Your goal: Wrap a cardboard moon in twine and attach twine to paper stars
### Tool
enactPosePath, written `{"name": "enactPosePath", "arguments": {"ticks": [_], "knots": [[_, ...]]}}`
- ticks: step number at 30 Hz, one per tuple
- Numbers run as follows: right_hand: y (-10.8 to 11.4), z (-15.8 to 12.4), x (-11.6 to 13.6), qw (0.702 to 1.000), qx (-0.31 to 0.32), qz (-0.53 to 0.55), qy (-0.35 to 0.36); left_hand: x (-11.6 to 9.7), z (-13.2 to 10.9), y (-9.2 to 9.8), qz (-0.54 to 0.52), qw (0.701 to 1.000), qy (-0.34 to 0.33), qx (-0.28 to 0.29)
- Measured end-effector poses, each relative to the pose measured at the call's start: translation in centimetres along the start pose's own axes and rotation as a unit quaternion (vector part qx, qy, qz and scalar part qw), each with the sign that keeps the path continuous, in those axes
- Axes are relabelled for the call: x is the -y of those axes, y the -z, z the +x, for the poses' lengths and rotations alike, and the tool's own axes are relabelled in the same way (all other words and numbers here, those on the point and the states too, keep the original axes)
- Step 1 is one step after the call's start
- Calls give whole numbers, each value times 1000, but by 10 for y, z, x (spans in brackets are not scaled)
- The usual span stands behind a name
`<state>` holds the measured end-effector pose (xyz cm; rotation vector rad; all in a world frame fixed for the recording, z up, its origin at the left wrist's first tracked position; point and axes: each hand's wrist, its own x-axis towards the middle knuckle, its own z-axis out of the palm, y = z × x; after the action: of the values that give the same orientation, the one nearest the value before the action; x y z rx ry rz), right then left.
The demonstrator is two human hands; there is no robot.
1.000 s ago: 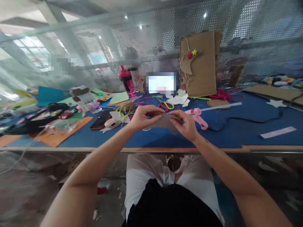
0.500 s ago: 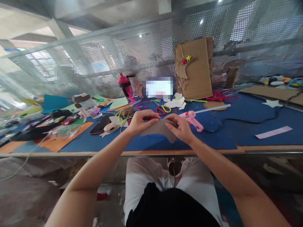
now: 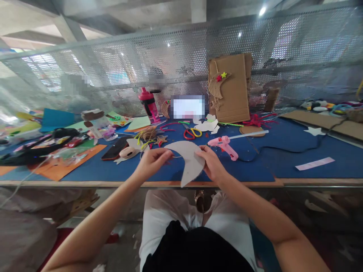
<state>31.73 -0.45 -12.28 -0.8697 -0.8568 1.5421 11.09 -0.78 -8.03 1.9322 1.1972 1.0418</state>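
Blue matting (image 3: pixel 252 168) covers the worktable (image 3: pixel 70 184). Above its near edge, the right hand (image 3: pixel 213 163) pinches a grey card crescent (image 3: pixel 190 162) by its outer curve; the left hand (image 3: pixel 151 162) curls beside it, grip unclear. Positioning seems underway; the next move calls for steady support.

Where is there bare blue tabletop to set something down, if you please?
Bare patches: between the pink glue gun and the pale strip, below the cord; and between the orange paper and left hand. Crowded: around the twine and scissors.

Arms (image 3: pixel 112 209) converging, left fingers (image 3: pixel 166 154) curled, right fingers (image 3: pixel 208 150) pinching
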Motion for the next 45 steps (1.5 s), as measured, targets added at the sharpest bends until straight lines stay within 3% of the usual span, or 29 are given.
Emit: {"name": "enactPosePath", "arguments": {"ticks": [2,5,8,15,20,23,26,29,31,33,34,39,45], "knots": [[-10,-10,-12,1000,25,5,4,6,-10,-12,-98,991,64,68],[-22,-22,-25,997,73,-14,31,12,-16,-22,-157,981,107,45],[-25,-26,-28,994,100,-17,38,13,-18,-16,-156,980,116,42],[-32,-15,-23,992,90,73,-47,8,-27,6,-164,979,116,43],[-35,-8,-27,995,78,64,18,9,-32,8,-152,981,118,39],[-26,0,-22,992,92,-47,74,13,-31,13,-148,982,119,14],[-16,18,-7,951,99,-245,161,23,-21,22,-162,979,119,-23],[-19,47,15,868,37,-436,233,40,-1,35,-172,976,125,-43],[-28,71,29,771,-32,-588,242,52,15,45,-180,974,132,-34],[-38,97,37,673,-91,-708,193,62,29,54,-191,972,134,-31],[-42,109,38,656,-107,-726,174,66,34,59,-193,972,132,-33],[-49,153,25,644,-134,-747,93,73,38,77,-167,977,135,-18],[-46,177,14,658,-133,-741,27,73,26,89,-132,981,138,16]]}}
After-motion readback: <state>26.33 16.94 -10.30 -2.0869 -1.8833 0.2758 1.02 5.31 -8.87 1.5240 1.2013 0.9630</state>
